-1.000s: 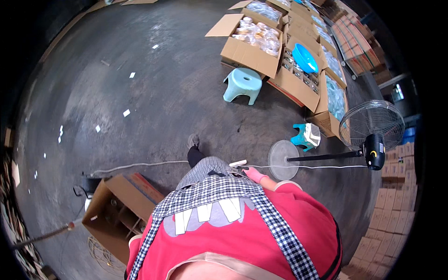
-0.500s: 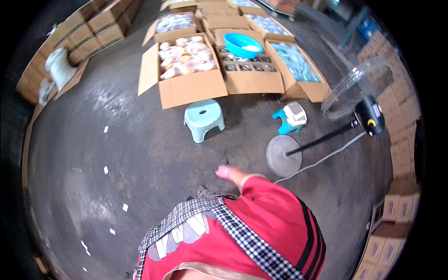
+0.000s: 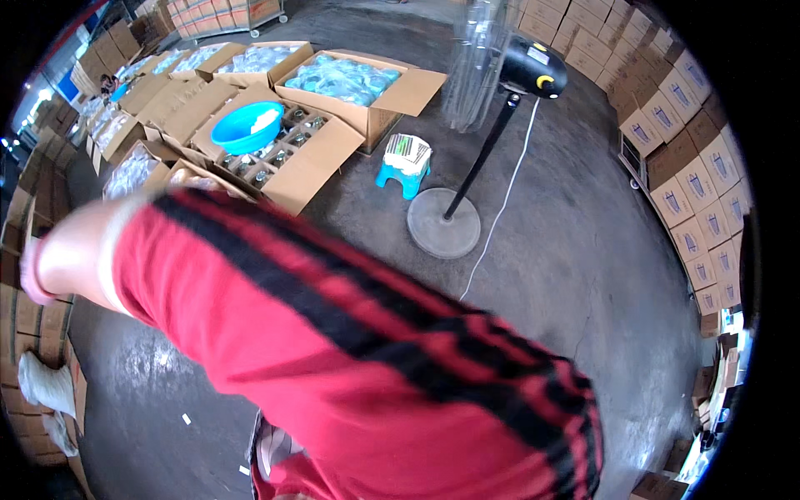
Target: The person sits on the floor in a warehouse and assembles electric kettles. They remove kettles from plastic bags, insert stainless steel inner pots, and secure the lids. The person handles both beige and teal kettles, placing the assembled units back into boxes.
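My right arm reaches up and across to the left in a red sleeve with black stripes (image 3: 358,333). At the far left edge, only the pink edge of my right hand (image 3: 33,273) shows past the bare forearm. Its fingers are hidden, and I cannot see anything held. My left hand is out of sight. Beyond the sleeve stands an open carton (image 3: 312,171) with divided cells of glassware, and a blue basin (image 3: 242,127) rests on top. The sleeve covers part of the carton beside it.
A floor fan (image 3: 533,67) stands on a round base (image 3: 444,223), its white cable (image 3: 508,196) trailing over the floor. Near it is a small teal stool (image 3: 404,177). Open cartons with wrapped goods (image 3: 342,79) line the back; stacked boxes (image 3: 712,183) fill the right side.
My right arm has swung up from low in front of me to the far left. The view has turned to the right. The light blue stool has dropped out of sight.
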`<action>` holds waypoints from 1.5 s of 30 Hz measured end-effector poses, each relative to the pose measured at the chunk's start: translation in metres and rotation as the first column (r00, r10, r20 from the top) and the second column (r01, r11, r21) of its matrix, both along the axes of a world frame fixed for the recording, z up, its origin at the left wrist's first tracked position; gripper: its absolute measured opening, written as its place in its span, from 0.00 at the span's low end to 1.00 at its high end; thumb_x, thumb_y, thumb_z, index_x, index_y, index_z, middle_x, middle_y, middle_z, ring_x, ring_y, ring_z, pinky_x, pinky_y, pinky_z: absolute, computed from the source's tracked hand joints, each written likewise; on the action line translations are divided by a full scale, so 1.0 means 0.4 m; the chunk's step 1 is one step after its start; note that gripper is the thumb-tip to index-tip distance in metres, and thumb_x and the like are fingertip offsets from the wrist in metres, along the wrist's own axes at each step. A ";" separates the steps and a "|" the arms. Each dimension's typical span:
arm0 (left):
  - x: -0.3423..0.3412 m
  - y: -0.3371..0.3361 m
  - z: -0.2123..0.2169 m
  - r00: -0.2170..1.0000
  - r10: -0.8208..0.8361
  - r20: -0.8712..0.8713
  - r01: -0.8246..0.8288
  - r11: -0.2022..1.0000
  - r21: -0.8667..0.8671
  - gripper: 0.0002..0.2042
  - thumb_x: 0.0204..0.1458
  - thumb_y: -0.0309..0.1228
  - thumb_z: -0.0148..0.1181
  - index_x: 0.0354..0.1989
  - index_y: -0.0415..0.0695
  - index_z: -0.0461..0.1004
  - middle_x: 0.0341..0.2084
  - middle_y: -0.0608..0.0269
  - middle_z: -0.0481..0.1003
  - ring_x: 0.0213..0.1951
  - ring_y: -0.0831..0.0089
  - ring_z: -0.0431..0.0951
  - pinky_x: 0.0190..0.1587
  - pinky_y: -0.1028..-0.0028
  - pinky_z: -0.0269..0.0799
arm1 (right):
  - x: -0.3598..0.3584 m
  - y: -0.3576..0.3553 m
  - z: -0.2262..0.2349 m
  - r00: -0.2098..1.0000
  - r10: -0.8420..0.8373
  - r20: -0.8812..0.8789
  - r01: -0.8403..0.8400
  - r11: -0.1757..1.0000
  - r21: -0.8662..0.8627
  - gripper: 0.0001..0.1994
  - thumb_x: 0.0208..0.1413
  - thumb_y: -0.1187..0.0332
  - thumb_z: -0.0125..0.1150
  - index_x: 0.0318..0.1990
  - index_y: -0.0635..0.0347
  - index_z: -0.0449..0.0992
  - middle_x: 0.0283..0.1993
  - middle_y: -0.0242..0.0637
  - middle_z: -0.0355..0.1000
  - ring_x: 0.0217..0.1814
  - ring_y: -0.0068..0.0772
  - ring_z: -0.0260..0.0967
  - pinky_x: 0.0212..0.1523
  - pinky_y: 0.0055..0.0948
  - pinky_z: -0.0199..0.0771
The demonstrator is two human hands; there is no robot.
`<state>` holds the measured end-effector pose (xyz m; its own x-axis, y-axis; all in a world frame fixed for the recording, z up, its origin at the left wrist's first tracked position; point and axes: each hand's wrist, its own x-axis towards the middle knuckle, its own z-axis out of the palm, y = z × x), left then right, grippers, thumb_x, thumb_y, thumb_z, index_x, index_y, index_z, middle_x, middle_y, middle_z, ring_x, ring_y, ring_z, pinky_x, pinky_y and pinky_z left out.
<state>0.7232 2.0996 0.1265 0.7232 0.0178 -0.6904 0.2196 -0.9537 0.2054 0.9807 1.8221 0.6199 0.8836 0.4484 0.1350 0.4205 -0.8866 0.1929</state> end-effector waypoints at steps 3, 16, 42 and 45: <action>0.133 0.054 0.016 0.999 -0.015 -0.031 0.016 0.999 0.048 0.18 0.43 0.44 0.51 0.33 0.41 0.74 0.35 0.51 0.72 0.38 0.55 0.71 0.38 0.63 0.67 | 0.131 -0.034 0.056 0.998 -0.069 0.006 0.069 0.998 -0.009 0.12 0.45 0.65 0.48 0.36 0.53 0.75 0.38 0.38 0.71 0.41 0.35 0.67 0.38 0.35 0.66; 0.203 0.233 0.072 0.955 0.253 -0.156 -0.193 0.926 0.324 0.16 0.43 0.43 0.51 0.32 0.43 0.75 0.35 0.53 0.73 0.38 0.56 0.72 0.37 0.61 0.67 | -0.004 -0.568 -0.317 0.991 -0.046 -0.123 0.107 0.823 0.558 0.15 0.48 0.61 0.45 0.38 0.61 0.71 0.38 0.49 0.69 0.41 0.45 0.66 0.42 0.39 0.64; 0.275 -0.592 0.014 0.985 -0.148 -0.091 0.125 0.967 -0.222 0.15 0.44 0.42 0.50 0.32 0.42 0.74 0.33 0.53 0.73 0.35 0.59 0.73 0.35 0.61 0.67 | -0.986 -1.099 -1.366 0.157 -0.345 -0.926 0.924 -0.278 0.261 0.19 0.45 0.52 0.49 0.29 0.60 0.74 0.27 0.45 0.71 0.32 0.41 0.69 0.33 0.35 0.65; 0.284 -0.638 0.034 0.984 -0.144 -0.109 0.113 0.962 -0.250 0.16 0.45 0.42 0.50 0.32 0.41 0.73 0.32 0.52 0.73 0.35 0.60 0.73 0.35 0.63 0.67 | -0.968 -1.017 -1.380 0.199 -0.362 -0.911 0.946 -0.171 0.274 0.20 0.45 0.54 0.51 0.33 0.64 0.71 0.30 0.51 0.70 0.35 0.48 0.68 0.34 0.36 0.66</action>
<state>0.8367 1.8444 0.1402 0.6159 -0.2482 -0.7477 0.1374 -0.9007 0.4122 0.5936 1.4152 0.0678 0.5654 -0.5201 -0.6402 -0.8046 -0.1769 -0.5669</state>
